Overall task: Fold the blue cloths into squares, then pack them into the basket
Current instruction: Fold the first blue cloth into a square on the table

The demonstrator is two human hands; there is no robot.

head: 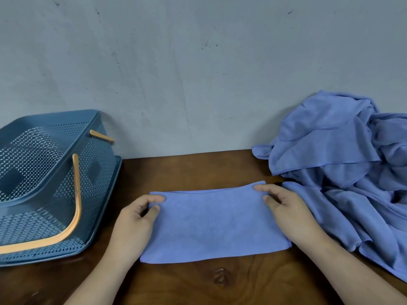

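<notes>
A blue cloth [211,223], folded into a wide rectangle, lies flat on the wooden table [198,168] in front of me. My left hand [136,221] pinches its far left corner between thumb and fingers. My right hand [286,208] pinches the far right corner the same way. A pile of unfolded blue cloths [343,164] is heaped at the right, reaching the wall. The blue perforated basket [94,194] with orange handles [74,208] stands at the left; no cloth shows inside it.
A grey wall [198,73] rises directly behind the table. Bare wood shows between the basket and the folded cloth and along the near edge.
</notes>
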